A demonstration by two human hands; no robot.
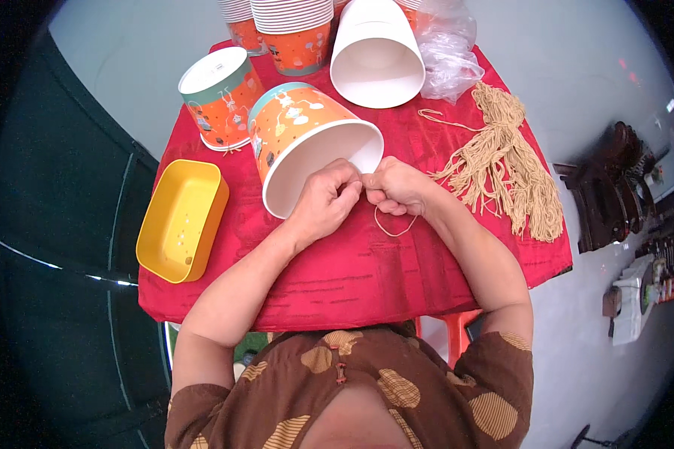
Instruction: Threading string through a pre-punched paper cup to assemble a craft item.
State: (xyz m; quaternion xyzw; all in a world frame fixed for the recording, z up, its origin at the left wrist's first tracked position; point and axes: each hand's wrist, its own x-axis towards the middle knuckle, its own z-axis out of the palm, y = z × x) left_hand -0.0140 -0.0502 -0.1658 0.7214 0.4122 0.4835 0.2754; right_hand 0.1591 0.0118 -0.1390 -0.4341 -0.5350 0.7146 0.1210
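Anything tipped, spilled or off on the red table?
Nothing spilled. Two paper buckets lie on their sides: the orange one at both hands, left hand and right hand, and a plain white one behind. The orange bucket beside them stands inverted.

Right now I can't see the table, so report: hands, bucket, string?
Both hands, left hand, right hand, pinch tan string at paper bucket rim. Bucket on its side. String bundle beside, apart.
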